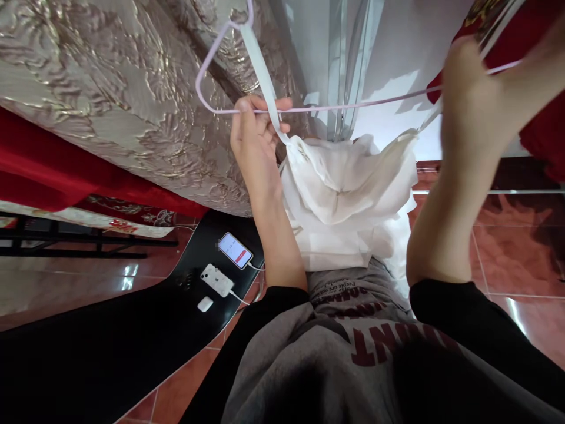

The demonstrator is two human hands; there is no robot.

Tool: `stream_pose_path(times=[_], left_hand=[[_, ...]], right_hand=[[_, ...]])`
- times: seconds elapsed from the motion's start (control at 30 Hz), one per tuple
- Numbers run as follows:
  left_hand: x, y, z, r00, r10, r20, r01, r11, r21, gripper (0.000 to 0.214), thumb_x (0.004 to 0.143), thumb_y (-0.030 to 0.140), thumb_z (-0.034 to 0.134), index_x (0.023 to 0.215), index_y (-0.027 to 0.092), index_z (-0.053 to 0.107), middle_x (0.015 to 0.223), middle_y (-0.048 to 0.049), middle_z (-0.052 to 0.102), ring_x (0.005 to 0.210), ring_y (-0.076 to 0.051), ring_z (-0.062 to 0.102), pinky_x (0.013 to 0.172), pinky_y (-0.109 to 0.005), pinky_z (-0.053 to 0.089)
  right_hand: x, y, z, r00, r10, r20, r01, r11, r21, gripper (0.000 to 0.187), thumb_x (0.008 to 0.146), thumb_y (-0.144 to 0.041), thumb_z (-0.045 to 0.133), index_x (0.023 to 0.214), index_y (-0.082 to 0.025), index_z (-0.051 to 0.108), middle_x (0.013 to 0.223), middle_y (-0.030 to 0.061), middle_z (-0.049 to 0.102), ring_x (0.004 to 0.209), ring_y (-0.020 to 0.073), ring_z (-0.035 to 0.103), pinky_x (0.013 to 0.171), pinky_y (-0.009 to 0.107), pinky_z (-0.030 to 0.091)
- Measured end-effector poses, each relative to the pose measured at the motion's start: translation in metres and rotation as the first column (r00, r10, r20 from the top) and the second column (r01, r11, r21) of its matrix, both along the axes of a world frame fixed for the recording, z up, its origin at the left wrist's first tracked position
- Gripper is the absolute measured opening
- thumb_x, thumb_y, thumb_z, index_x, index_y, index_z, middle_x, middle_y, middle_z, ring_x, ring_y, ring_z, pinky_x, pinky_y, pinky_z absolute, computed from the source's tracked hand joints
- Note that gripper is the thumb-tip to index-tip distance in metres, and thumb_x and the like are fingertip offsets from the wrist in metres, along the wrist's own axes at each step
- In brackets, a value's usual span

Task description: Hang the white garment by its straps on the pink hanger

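Observation:
A pale pink clothes hanger [353, 106] stretches across in front of me, its bottom bar running left to right. My left hand [260, 126] is closed round that bar near the hanger's left corner, beside a white strap [260, 68] looped over the hanger. From the straps hangs a white garment [344, 182] with a loose, draped neckline. At the bar's right part is my right hand [470, 97], raised and blurred, close to the other strap; its fingers are hidden, and I cannot tell whether it grips anything.
Shiny embossed cloth [110, 106] hangs at the left, with red cloth [66, 165] beside it. A black bench [110, 330] bears two phones on cables, one with a lit screen [236, 250], and a small white case [205, 304]. Red tiles [521, 253] cover the floor.

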State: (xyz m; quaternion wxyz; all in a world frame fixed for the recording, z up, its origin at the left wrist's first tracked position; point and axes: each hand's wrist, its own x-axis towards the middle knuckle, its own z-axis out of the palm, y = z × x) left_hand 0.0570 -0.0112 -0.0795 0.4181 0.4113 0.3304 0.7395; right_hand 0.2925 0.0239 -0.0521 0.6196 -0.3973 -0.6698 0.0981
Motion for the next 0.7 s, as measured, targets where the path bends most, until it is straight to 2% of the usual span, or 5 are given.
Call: stream_pose_path(times=[0.2, 0.37, 0.5, 0.6, 0.7], left_hand=[[-0.01, -0.013, -0.009, 0.994, 0.001, -0.105, -0.014, 0.992, -0.126, 0.025, 0.098, 0.029, 0.041, 0.096, 0.017, 0.062, 0.099, -0.0069, 0.067, 0.074, -0.016, 0.062, 0.073, -0.031, 0.047], [-0.029, -0.044, 0.012, 0.923, 0.002, -0.386, -0.027, 0.998, -0.06, 0.038, 0.097, 0.028, 0.042, 0.081, 0.01, 0.07, 0.073, -0.0104, 0.066, 0.067, -0.019, 0.063, 0.067, -0.031, 0.049], [-0.023, -0.057, 0.056, 0.924, -0.097, -0.371, 0.084, 0.995, -0.05, 0.04, 0.1, 0.025, 0.027, 0.104, 0.016, 0.066, 0.099, -0.0065, 0.065, 0.09, -0.019, 0.061, 0.055, -0.023, 0.047], [-0.023, -0.049, 0.075, 0.942, -0.147, -0.301, 0.172, 0.983, 0.058, 0.059, 0.101, 0.03, 0.006, 0.108, 0.016, 0.063, 0.123, 0.0012, 0.055, 0.122, -0.019, 0.045, 0.076, -0.024, 0.053], [-0.031, -0.032, 0.064, 0.985, -0.062, -0.162, 0.086, 0.985, 0.148, 0.071, 0.098, 0.026, -0.006, 0.098, 0.018, 0.064, 0.124, 0.004, 0.054, 0.129, -0.012, 0.036, 0.095, -0.021, 0.046]], right_hand=[[-0.044, -0.018, -0.021, 0.877, 0.021, 0.479, 0.035, 0.994, -0.108, 0.017, 0.081, -0.034, 0.056, 0.097, -0.031, 0.059, 0.089, -0.0015, 0.061, 0.095, 0.0177, 0.053, 0.104, 0.046, 0.034], [-0.042, -0.022, -0.04, 0.945, -0.114, 0.306, 0.11, 0.993, 0.032, 0.02, 0.087, -0.04, 0.042, 0.095, -0.033, 0.06, 0.087, -0.0012, 0.058, 0.1, 0.0151, 0.051, 0.113, 0.042, 0.024], [-0.043, -0.028, -0.039, 0.955, -0.084, 0.285, 0.081, 0.996, 0.023, 0.019, 0.088, -0.037, 0.042, 0.095, -0.034, 0.059, 0.09, -0.0024, 0.06, 0.102, 0.0141, 0.052, 0.117, 0.041, 0.019], [-0.044, -0.031, -0.036, 0.952, -0.068, 0.297, 0.071, 0.997, 0.0, 0.018, 0.087, -0.036, 0.043, 0.097, -0.037, 0.058, 0.093, -0.0035, 0.061, 0.102, 0.0143, 0.052, 0.116, 0.042, 0.02], [-0.042, -0.031, -0.035, 0.943, -0.034, 0.332, 0.044, 0.999, -0.023, 0.02, 0.086, -0.036, 0.044, 0.102, -0.039, 0.056, 0.098, -0.0042, 0.062, 0.105, 0.0157, 0.051, 0.117, 0.044, 0.019]])
